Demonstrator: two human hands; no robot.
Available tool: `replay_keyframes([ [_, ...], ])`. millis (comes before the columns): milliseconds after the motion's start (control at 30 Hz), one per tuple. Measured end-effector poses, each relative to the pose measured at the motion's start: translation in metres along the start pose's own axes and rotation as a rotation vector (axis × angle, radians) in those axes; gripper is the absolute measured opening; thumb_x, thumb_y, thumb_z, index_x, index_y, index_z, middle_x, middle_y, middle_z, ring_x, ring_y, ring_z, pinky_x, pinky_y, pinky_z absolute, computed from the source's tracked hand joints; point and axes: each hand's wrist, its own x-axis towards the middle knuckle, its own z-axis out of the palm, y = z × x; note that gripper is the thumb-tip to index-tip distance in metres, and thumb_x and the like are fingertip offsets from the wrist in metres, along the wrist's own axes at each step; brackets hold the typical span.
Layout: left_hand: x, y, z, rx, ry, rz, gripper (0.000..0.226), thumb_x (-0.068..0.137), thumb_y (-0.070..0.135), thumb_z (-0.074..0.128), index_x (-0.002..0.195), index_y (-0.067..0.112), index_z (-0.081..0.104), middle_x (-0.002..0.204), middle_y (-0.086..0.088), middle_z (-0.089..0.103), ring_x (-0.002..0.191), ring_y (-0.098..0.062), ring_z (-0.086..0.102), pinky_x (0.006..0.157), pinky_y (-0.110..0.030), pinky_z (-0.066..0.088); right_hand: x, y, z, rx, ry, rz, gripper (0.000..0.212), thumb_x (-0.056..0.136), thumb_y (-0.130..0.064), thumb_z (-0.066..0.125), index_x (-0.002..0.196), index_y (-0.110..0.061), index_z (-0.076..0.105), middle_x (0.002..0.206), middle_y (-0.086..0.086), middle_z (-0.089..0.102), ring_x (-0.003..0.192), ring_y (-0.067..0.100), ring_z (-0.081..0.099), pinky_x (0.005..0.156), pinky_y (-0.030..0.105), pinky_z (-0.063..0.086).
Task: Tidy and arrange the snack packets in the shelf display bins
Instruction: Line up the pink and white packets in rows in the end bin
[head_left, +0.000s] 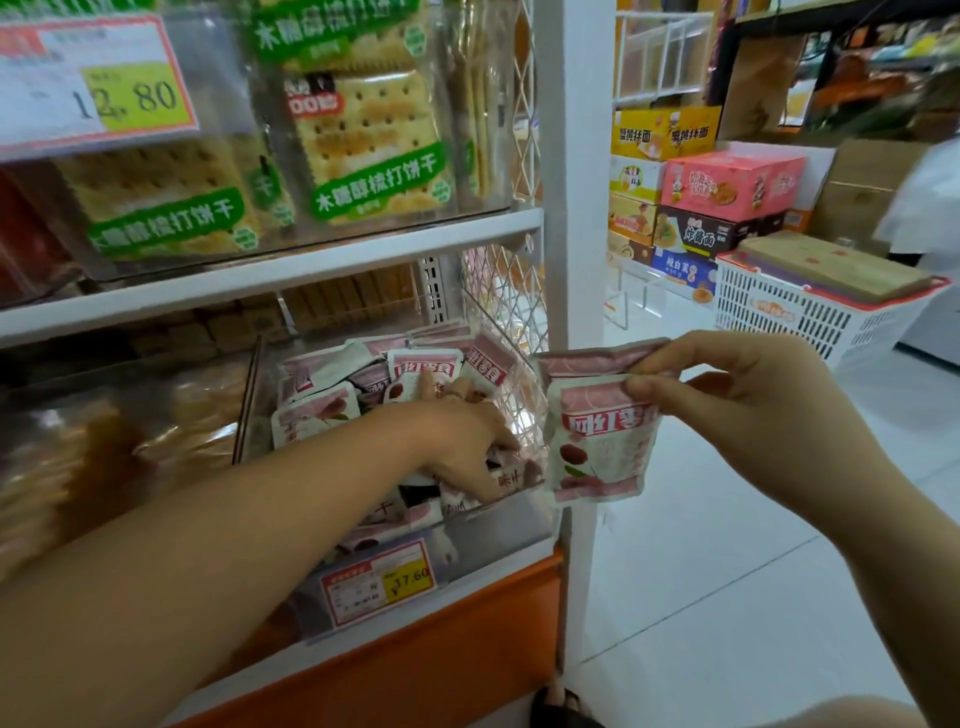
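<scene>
I am seeing the left hand (467, 441) reaching into the clear bin (498, 525), fingers spread loosely over the pink-and-white snack packets (322, 410), gripping none. The right hand (748, 410) is pinching 2 packets (597, 431) by their top edges, just outside the bin's right wall.

Glossy film, clear plastic, painted metal

The pink-and-white snack packets (597, 441) are shiny crinkled film — those beside them lie in a clear plastic bin (488, 525), smooth and reflective. Above the bin, the white shelf rail (270, 275) looks like painted metal — below it, a glossy orange base (415, 670).
</scene>
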Motion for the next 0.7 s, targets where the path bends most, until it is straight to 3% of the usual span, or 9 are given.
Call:
replay_keyframes([
  [100, 0.0, -0.004, 0.008, -0.015, 0.134, 0.015, 0.051, 0.086, 0.06, 0.048, 0.132, 0.038, 0.047, 0.148, 0.011, 0.031, 0.141, -0.027, 0.014, 0.109, -0.06, 0.0, -0.001, -0.003, 0.0, 0.036, 0.026, -0.032, 0.019, 0.064, -0.05, 0.058, 0.071, -0.036, 0.067, 0.075, -0.017, 0.07, 0.072, 0.013, 0.067, 0.065, 0.031, 0.055],
  [167, -0.001, -0.011, 0.009, -0.003, 0.158, 0.022, 0.036, 0.088, 0.058, 0.047, 0.11, 0.032, 0.057, 0.141, 0.009, 0.039, 0.138, -0.025, 0.015, 0.108, -0.065, -0.002, -0.001, -0.006, 0.001, 0.082, 0.054, -0.049, 0.016, 0.067, -0.047, 0.059, 0.073, -0.035, 0.068, 0.078, -0.018, 0.07, 0.073, 0.012, 0.067, 0.063, 0.03, 0.055],
  [233, -0.002, -0.017, 0.011, 0.036, 0.187, 0.027, 0.033, 0.089, 0.056, 0.047, 0.092, 0.024, 0.055, 0.123, 0.007, 0.049, 0.13, -0.026, 0.026, 0.107, -0.064, 0.004, 0.0, -0.008, 0.006, 0.138, 0.078, -0.068, 0.011, 0.07, -0.038, 0.063, 0.075, -0.03, 0.069, 0.081, -0.018, 0.07, 0.074, 0.007, 0.068, 0.066, 0.025, 0.056],
  [333, -0.008, -0.025, 0.013, 0.008, 0.248, 0.012, 0.04, 0.088, 0.054, 0.051, 0.107, 0.02, 0.061, 0.093, 0.015, 0.049, 0.122, -0.024, 0.035, 0.109, -0.059, 0.004, 0.001, -0.012, 0.021, 0.169, 0.109, -0.111, 0.007, 0.072, -0.033, 0.064, 0.076, -0.029, 0.068, 0.077, -0.016, 0.071, 0.077, 0.002, 0.067, 0.071, 0.015, 0.054],
  [400, -0.012, -0.028, 0.015, -0.016, 0.269, -0.001, 0.035, 0.09, 0.048, 0.052, 0.103, 0.018, 0.062, 0.083, 0.017, 0.04, 0.121, -0.022, 0.034, 0.112, -0.057, -0.003, 0.002, -0.011, 0.034, 0.147, 0.09, -0.157, 0.006, 0.073, -0.033, 0.063, 0.077, -0.032, 0.067, 0.081, -0.015, 0.07, 0.079, 0.001, 0.067, 0.071, 0.011, 0.052],
  [533, -0.02, -0.037, 0.02, -0.07, 0.386, -0.024, 0.029, 0.089, 0.04, 0.054, 0.105, 0.017, 0.063, 0.083, 0.016, 0.044, 0.114, -0.017, 0.039, 0.114, -0.052, -0.006, 0.004, -0.003, 0.049, 0.035, 0.031, -0.272, 0.009, 0.079, -0.029, 0.064, 0.084, -0.026, 0.071, 0.081, -0.014, 0.066, 0.082, 0.002, 0.064, 0.075, 0.009, 0.05],
  [700, -0.021, -0.061, 0.023, -0.158, 0.423, -0.068, 0.029, 0.083, 0.048, 0.058, 0.091, 0.021, 0.063, 0.104, 0.007, 0.059, 0.11, -0.017, 0.044, 0.109, -0.051, 0.012, 0.011, 0.007, 0.061, -0.203, -0.168, -0.278, 0.006, 0.08, -0.022, 0.07, 0.085, -0.02, 0.074, 0.075, -0.021, 0.059, 0.067, -0.004, 0.059, 0.076, 0.007, 0.047],
])
